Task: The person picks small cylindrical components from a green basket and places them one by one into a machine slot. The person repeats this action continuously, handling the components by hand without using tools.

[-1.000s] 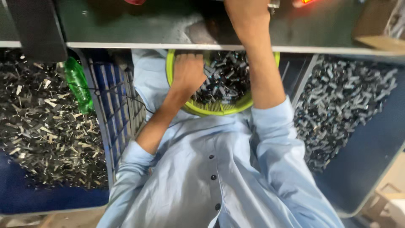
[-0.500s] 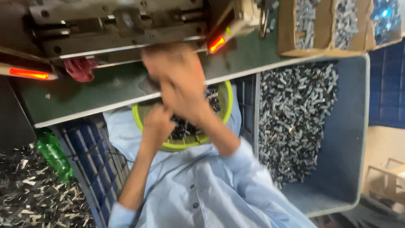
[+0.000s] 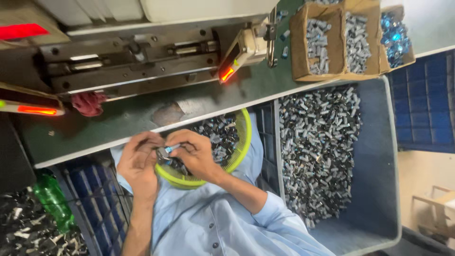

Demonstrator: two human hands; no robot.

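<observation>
A yellow-green round basket [image 3: 242, 137] full of small dark metal parts rests on my lap, under the edge of a green workbench [image 3: 189, 106]. Both hands meet over its left side. My left hand [image 3: 138, 163] pinches a small metal part [image 3: 162, 155]. My right hand [image 3: 196, 152] holds a thin blue-tipped piece [image 3: 171, 148] against that part. The two pieces touch between my fingertips.
A machine with metal rails [image 3: 132, 57] and glowing red lights [image 3: 227, 73] sits on the bench. A grey bin [image 3: 379, 156] of small metal parts stands right; a cardboard box [image 3: 332, 42] of parts lies above it. A green bottle [image 3: 54, 201] and blue crate [image 3: 95, 189] stand left.
The view has swung up and right. My right hand came down from the bench to the basket, and both hands now meet over it, holding small pieces together.
</observation>
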